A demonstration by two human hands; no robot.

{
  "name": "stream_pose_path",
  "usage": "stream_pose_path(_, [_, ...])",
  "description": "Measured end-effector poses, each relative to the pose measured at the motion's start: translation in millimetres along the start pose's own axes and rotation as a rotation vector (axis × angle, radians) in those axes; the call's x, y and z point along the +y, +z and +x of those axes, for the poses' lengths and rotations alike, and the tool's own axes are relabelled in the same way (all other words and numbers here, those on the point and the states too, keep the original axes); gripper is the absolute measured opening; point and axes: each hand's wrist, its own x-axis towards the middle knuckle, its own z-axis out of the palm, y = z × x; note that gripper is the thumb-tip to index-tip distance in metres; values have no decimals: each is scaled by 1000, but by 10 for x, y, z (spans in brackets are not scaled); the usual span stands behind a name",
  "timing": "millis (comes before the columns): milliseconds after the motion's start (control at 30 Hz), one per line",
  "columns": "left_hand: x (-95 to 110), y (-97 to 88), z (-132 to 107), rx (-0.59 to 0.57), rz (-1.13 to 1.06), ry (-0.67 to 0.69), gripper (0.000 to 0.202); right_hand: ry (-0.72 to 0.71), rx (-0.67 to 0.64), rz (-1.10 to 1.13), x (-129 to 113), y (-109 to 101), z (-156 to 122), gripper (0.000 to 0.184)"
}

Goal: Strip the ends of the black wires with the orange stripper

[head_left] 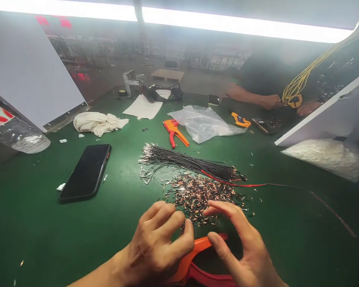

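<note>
My left hand (164, 239) is closed, its fingers curled and the thumb against the index finger. Whatever it may hold is hidden behind the knuckles. Beside it my right hand (242, 243) is open, thumb and fingers apart, with nothing visible between them. Below both hands is a wire stripper with an orange handle (203, 243) and a red one, partly covered by the left hand. Just beyond the fingers spreads a pile of short black wire offcuts with copper ends (197, 193). A bundle of black wires (188, 159) with metal terminals on the left ends lies behind it.
A black phone (86, 173) lies left. Farther back are a second orange-red wire stripper (175, 132), a clear plastic bag (206, 123) and a white cloth (97, 122). A red strip (242, 185) trails right. Across the table another person's hands hold yellow wires (300, 79).
</note>
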Motion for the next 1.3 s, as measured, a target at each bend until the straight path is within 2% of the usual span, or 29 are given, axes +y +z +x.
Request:
stream_pose_path(67, [2, 15, 8, -5, -6, 9, 22, -61, 73, 13, -31, 39, 33, 31])
stream_pose_path(200, [-4, 14, 65, -40, -55, 61, 19, -211, 96, -40, -38, 124, 77, 21])
stream_pose_path(400, [-14, -2, 84, -80, -56, 98, 22, -272, 30, -154, 2, 119, 101, 26])
stream_pose_path(500, [-18, 15, 46, -105, -59, 110, 21, -292, 66, -202, 31, 160, 91, 29])
stream_pose_path(667, [-2, 46, -5, -96, -37, 108, 23, -247, 161, -187, 60, 248, 53, 28])
stream_pose_path(900, [41, 91, -30, -101, 7, 64, 27, -149, 202, -125, 41, 278, 77, 24])
stream_pose_path(1100, [13, 33, -27, -89, -28, 47, 23, 23, 204, -65, 104, 249, 59, 23])
stream_pose_path(1300, [-41, 19, -40, -107, -34, -92, 17, -42, 191, 1, 182, 238, 29, 27])
